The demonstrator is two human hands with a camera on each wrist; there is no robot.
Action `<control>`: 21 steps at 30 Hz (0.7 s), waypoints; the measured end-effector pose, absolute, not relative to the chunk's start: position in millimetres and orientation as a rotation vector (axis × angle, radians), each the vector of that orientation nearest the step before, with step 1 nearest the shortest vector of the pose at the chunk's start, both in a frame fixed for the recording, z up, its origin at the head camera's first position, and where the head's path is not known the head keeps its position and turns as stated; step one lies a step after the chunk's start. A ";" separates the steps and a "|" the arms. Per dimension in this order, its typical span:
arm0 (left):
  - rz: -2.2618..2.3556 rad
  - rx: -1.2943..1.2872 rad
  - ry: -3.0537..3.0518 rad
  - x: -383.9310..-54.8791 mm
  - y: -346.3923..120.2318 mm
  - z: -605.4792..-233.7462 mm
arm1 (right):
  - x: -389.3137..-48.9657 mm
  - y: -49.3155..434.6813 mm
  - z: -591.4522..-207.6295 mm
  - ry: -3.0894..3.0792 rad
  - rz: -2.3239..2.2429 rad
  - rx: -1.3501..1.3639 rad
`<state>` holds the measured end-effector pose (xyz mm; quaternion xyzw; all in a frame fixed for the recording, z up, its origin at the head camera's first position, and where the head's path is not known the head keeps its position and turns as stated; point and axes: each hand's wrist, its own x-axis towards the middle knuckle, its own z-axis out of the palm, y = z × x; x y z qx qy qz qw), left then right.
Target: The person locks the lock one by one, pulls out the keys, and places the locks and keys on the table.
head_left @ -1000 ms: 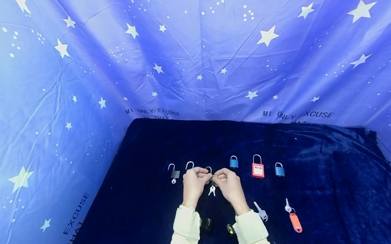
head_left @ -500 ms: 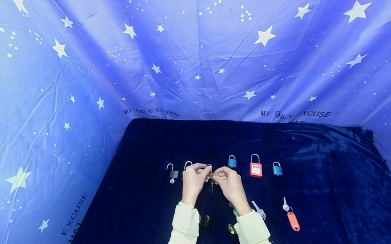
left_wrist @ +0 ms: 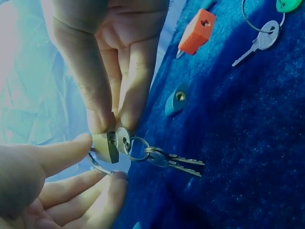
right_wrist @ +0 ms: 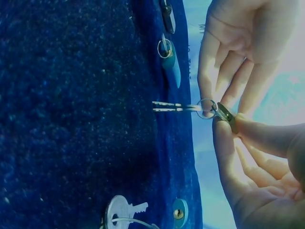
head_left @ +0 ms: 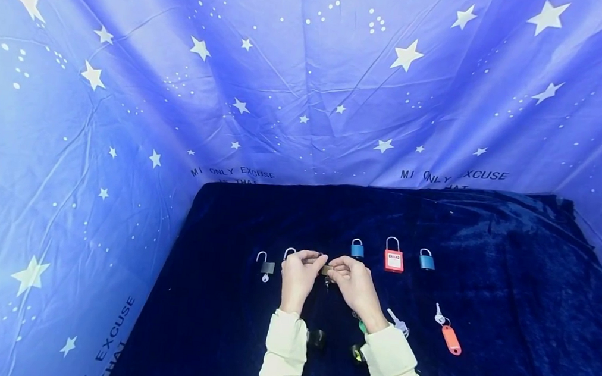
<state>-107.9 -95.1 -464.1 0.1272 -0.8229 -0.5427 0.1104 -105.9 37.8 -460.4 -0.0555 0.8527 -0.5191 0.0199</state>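
Observation:
Both hands hold a small brass padlock [left_wrist: 106,147] between them. In the left wrist view my left hand [head_left: 298,278] pinches its metal shackle [left_wrist: 98,165] between thumb and fingers. My right hand [head_left: 355,283] pinches the brass body from the other side. A key [left_wrist: 123,137] sits in the lock's keyhole, and a ring [left_wrist: 139,149] through it carries loose keys [left_wrist: 183,163] hanging below. Left of the hands lies a dark padlock [head_left: 268,267] with its shackle raised and a key in it. Another raised shackle [head_left: 289,251] shows behind my left hand, its body mostly hidden.
Across the back right lie a blue padlock [head_left: 357,249], a red padlock [head_left: 394,260] and another blue padlock [head_left: 426,261]. Nearer are keys [head_left: 399,323] by a green tag [head_left: 361,327], and a key with an orange tag [head_left: 451,340]. Dark blue cloth [head_left: 513,278] covers the table.
The brass padlock has tilted, so its hanging keys now show darker and more edge-on. My left fingers have moved over its shackle, which showed above them before. The head view has shifted slightly.

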 end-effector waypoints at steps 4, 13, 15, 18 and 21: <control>-1.604 0.331 -2.407 -108.3 -94.9 -463.1 | -105.9 37.8 -461.5 2.620 -1.659 -0.175; -1.689 0.261 -2.358 -109.9 -92.1 -462.8 | -107.6 38.5 -466.6 2.444 -1.841 -0.102; -1.702 0.239 -2.344 -110.5 -91.3 -464.1 | -107.9 38.8 -466.8 2.394 -1.880 -0.089; -1.722 0.196 -2.315 -111.2 -90.8 -465.0 | -108.3 39.0 -467.5 2.347 -1.921 -0.098; -1.779 0.177 -2.277 -111.8 -90.7 -464.8 | -107.6 39.2 -467.8 2.336 -1.915 -0.098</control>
